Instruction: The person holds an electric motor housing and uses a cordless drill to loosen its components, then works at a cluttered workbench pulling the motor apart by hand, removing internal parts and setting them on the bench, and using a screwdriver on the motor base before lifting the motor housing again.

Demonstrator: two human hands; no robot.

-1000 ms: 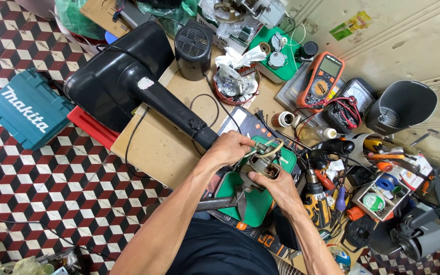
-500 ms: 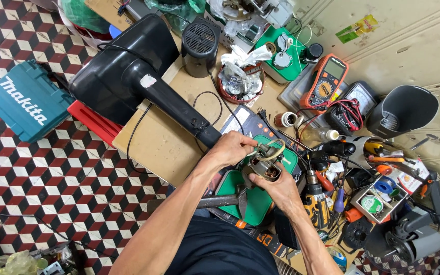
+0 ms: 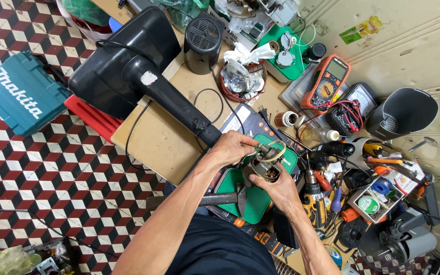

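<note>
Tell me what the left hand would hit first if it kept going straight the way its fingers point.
The left hand points right along the bench, fingers already on the small motor. Past it, likely the black tool handle, though depth is unclear.

We cannot see the small motor's [image 3: 263,165] underside, covered by our right hand [image 3: 281,191]; the green bag [image 3: 85,9] is cut off at the top edge.

The wooden bench [image 3: 164,137] carries a green mat [image 3: 253,201], multimeter [image 3: 327,84] and black fan base [image 3: 123,71].
</note>
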